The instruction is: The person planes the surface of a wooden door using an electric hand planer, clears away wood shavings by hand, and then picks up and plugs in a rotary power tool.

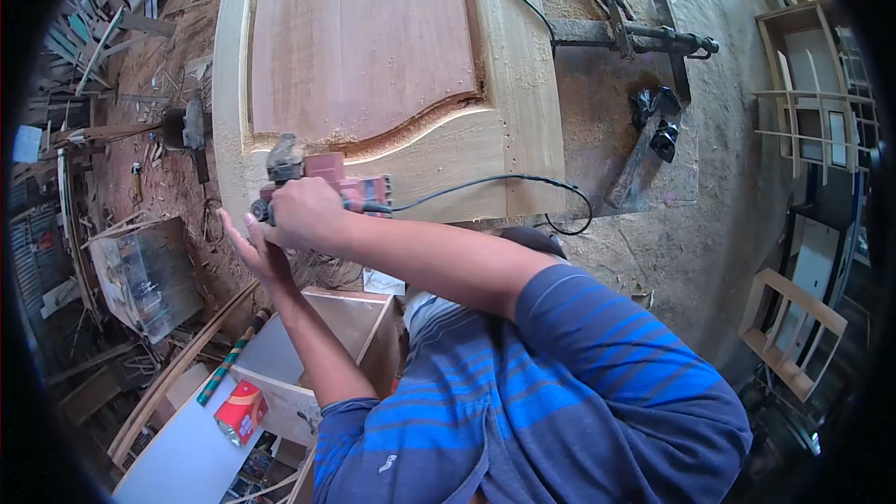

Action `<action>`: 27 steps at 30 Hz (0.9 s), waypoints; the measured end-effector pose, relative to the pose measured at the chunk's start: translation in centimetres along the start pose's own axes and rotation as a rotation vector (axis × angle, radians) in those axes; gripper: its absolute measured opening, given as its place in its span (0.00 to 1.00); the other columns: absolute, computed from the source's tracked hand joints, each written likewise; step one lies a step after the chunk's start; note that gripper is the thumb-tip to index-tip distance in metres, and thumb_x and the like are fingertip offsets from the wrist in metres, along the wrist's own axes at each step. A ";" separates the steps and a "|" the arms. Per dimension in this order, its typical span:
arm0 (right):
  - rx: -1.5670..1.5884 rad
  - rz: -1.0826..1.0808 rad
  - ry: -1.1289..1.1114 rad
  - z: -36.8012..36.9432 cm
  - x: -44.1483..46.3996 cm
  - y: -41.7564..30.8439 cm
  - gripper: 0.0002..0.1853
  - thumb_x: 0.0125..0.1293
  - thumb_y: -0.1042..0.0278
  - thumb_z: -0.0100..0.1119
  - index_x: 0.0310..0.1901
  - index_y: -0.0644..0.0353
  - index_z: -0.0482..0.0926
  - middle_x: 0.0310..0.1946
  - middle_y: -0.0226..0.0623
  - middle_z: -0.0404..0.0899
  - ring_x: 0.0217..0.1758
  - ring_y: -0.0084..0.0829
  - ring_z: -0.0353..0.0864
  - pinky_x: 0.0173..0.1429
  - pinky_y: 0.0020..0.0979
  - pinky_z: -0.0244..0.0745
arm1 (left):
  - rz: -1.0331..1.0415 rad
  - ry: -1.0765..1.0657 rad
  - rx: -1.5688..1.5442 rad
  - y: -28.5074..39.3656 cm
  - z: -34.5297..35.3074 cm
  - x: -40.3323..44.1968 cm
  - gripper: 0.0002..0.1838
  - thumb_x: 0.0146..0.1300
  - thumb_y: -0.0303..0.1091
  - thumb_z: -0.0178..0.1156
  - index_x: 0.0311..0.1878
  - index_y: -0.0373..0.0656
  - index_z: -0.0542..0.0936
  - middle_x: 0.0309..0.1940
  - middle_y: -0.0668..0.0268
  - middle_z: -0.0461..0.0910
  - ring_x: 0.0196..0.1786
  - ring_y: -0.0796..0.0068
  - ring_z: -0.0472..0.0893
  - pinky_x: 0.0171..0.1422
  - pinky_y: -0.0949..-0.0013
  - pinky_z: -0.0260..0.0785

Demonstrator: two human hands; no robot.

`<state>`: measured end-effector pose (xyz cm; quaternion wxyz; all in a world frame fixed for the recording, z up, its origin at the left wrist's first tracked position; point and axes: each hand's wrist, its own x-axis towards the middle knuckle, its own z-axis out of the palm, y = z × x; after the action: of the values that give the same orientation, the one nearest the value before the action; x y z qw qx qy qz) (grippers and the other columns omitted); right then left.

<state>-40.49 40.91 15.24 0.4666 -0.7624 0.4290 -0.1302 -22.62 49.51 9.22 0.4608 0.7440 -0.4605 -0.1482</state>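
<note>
My right hand [310, 212] is wrapped around the handle of a red electric hand planer [325, 168] with a dark front part. The planer rests at the near left corner of a pale wooden door [411, 163] with a sunken, curved-edge panel [364, 37]. My left hand [250, 247] is just left of and below the planer, fingers stretched out; whether its palm touches the tool is hidden. A black cord [485, 177] runs from the planer across the door and loops past its near edge. Wood shavings lie along the panel's groove.
A metal bar clamp [635, 35] and a wood piece with black plastic [644, 145] lie right of the door. At left stand another clamp [191, 131] and a worn box [145, 275]. A red can [241, 413] is near a white board [191, 453]; wooden frames [793, 331] are at right.
</note>
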 end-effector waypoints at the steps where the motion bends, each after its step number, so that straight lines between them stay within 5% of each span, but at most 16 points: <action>1: -0.001 -0.004 0.007 0.3 0.6 -0.2 0.28 0.66 0.39 0.68 0.43 0.63 0.95 0.39 0.48 0.95 0.45 0.46 0.97 0.52 0.44 0.92 | -0.013 0.005 -0.021 0.3 0.0 0.0 0.41 0.88 0.50 0.53 0.88 0.28 0.57 0.90 0.40 0.56 0.92 0.49 0.56 0.94 0.50 0.45; 7: 0.016 -0.025 0.001 -0.7 -0.9 1.4 0.28 0.65 0.41 0.67 0.40 0.65 0.94 0.36 0.52 0.93 0.44 0.50 0.96 0.52 0.47 0.91 | -0.045 0.002 0.031 2.6 0.9 -1.3 0.42 0.88 0.52 0.53 0.88 0.27 0.57 0.90 0.39 0.54 0.92 0.49 0.56 0.94 0.51 0.47; 13: -0.124 0.036 -0.150 -7.9 -9.3 7.0 0.23 0.64 0.41 0.66 0.46 0.51 0.95 0.37 0.50 0.93 0.46 0.51 0.96 0.56 0.52 0.90 | -0.005 -0.053 0.144 0.5 4.7 -3.5 0.40 0.88 0.48 0.52 0.89 0.31 0.56 0.90 0.39 0.54 0.93 0.46 0.54 0.96 0.52 0.45; 19: -0.154 0.218 -0.177 -17.5 -19.9 12.7 0.24 0.65 0.40 0.67 0.44 0.54 0.94 0.39 0.50 0.93 0.45 0.51 0.94 0.58 0.52 0.88 | -0.008 -0.300 0.420 3.7 11.5 -8.4 0.43 0.85 0.49 0.57 0.90 0.33 0.55 0.91 0.39 0.53 0.93 0.43 0.52 0.97 0.49 0.41; 21: -0.238 0.240 -0.250 -20.6 -22.6 14.8 0.25 0.67 0.39 0.65 0.51 0.48 0.94 0.40 0.53 0.93 0.46 0.56 0.94 0.59 0.55 0.88 | -0.007 -0.387 0.477 3.1 12.9 -9.5 0.44 0.83 0.49 0.59 0.89 0.32 0.55 0.90 0.38 0.53 0.93 0.41 0.52 0.97 0.48 0.41; 27: -0.278 0.205 -0.225 -25.2 -26.7 18.0 0.24 0.62 0.40 0.72 0.46 0.54 0.93 0.36 0.55 0.90 0.44 0.59 0.91 0.55 0.55 0.85 | 0.089 -0.366 0.440 2.3 13.1 -10.2 0.45 0.82 0.49 0.61 0.88 0.28 0.57 0.89 0.36 0.54 0.92 0.38 0.52 0.97 0.45 0.42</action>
<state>-81.12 42.94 19.16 0.4126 -0.7816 0.4634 0.0644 -37.78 50.30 2.08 0.2039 0.7661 -0.5891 -0.1562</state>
